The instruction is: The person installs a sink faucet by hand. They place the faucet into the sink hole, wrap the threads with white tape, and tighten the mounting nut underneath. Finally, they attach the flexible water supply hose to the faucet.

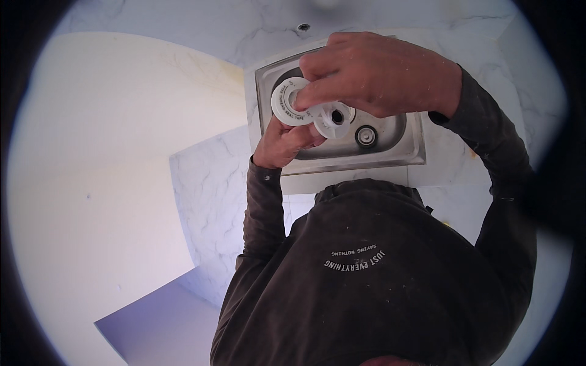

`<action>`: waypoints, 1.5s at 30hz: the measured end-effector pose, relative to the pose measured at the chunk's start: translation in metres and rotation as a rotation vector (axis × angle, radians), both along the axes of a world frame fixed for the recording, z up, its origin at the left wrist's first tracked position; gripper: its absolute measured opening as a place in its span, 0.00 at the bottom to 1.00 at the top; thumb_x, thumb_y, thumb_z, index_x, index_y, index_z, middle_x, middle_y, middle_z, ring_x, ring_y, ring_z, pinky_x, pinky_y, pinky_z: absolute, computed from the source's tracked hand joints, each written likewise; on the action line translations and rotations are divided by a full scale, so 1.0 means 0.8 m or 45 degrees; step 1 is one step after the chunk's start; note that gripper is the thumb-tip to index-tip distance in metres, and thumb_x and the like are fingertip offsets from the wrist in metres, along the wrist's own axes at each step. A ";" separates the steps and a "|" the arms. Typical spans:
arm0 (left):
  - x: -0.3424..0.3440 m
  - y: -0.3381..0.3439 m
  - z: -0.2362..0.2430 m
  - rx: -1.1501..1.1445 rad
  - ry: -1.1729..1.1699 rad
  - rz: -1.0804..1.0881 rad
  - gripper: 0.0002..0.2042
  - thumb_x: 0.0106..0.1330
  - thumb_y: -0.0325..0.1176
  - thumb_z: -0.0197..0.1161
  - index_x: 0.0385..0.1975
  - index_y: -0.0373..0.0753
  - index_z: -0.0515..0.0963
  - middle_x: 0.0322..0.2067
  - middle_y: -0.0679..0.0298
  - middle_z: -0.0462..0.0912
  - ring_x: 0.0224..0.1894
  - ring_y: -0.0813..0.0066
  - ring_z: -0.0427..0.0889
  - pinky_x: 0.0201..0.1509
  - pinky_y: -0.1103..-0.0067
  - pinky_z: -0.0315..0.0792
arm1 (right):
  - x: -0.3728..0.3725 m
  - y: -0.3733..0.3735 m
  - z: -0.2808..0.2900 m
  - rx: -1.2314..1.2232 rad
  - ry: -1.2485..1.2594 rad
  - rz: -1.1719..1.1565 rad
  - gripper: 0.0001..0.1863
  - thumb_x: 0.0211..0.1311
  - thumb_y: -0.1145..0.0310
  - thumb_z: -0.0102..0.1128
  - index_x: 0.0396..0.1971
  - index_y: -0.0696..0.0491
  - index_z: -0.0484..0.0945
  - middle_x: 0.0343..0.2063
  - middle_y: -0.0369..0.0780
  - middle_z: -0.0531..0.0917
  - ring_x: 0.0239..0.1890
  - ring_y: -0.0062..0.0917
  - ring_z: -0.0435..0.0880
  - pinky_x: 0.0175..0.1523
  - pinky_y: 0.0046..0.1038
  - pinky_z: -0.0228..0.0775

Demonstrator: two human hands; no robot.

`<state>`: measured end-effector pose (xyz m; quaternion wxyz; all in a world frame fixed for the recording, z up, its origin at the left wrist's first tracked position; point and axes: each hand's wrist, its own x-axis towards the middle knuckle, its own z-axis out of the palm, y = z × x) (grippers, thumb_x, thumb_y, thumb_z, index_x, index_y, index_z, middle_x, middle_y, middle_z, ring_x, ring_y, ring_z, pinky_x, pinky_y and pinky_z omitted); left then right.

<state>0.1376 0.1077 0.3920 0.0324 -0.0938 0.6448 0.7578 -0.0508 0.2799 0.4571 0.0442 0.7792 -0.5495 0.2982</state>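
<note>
Over the sink, my right hand (381,74) arches in from the right, its fingers closed around a white spool of plumber's tape (281,111). One finger reaches into the spool's centre. My left hand (282,146) comes up from below, just under the spool, with its fingers closed on a white plastic fitting (328,126) that has a dark round opening. Spool and fitting sit side by side, overlapping in this view. Part of the left hand's grip is hidden behind them, and I cannot make out a strand of tape between the two.
Beneath my hands is a steel sink (360,163) with a round drain (366,136). Pale marbled countertop (448,155) surrounds it. A small round hole (303,27) shows beyond the sink's far edge. A cream wall (104,140) stands at the left.
</note>
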 end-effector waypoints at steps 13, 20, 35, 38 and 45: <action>-0.014 0.002 -0.002 -0.275 0.115 0.003 0.15 0.73 0.35 0.59 0.53 0.33 0.78 0.35 0.74 0.78 0.33 0.89 0.69 0.37 0.86 0.65 | -0.019 -0.020 -0.055 -0.294 0.217 -0.346 0.15 0.52 0.65 0.68 0.42 0.46 0.84 0.27 0.31 0.79 0.28 0.28 0.79 0.35 0.30 0.72; -0.029 0.007 -0.029 -0.425 0.277 0.345 0.11 0.72 0.32 0.60 0.47 0.33 0.78 0.34 0.73 0.78 0.33 0.89 0.69 0.38 0.87 0.66 | 0.003 -0.019 -0.115 -0.187 0.053 -0.652 0.14 0.59 0.61 0.66 0.45 0.45 0.82 0.28 0.32 0.81 0.27 0.30 0.79 0.35 0.31 0.71; -0.068 -0.002 -0.032 -1.526 0.535 0.517 0.12 0.60 0.32 0.66 0.44 0.40 0.81 0.31 0.60 0.84 0.26 0.65 0.82 0.31 0.74 0.76 | 0.007 0.014 -0.090 0.701 -1.635 -0.441 0.19 0.70 0.52 0.59 0.38 0.54 0.86 0.19 0.26 0.72 0.20 0.09 0.63 0.27 0.18 0.55; -0.064 -0.004 -0.028 -1.352 0.542 0.465 0.13 0.59 0.31 0.65 0.45 0.40 0.81 0.32 0.60 0.85 0.26 0.67 0.82 0.31 0.74 0.75 | 0.006 0.021 -0.081 0.787 -1.835 -0.319 0.20 0.71 0.51 0.58 0.38 0.55 0.86 0.19 0.27 0.73 0.20 0.09 0.62 0.27 0.16 0.54; -0.051 -0.012 -0.023 -0.825 0.361 0.044 0.11 0.65 0.32 0.63 0.45 0.37 0.81 0.26 0.68 0.79 0.26 0.83 0.72 0.31 0.81 0.68 | 0.001 0.023 -0.052 0.769 -1.468 -0.085 0.13 0.75 0.60 0.54 0.49 0.49 0.83 0.21 0.31 0.74 0.21 0.15 0.70 0.29 0.21 0.62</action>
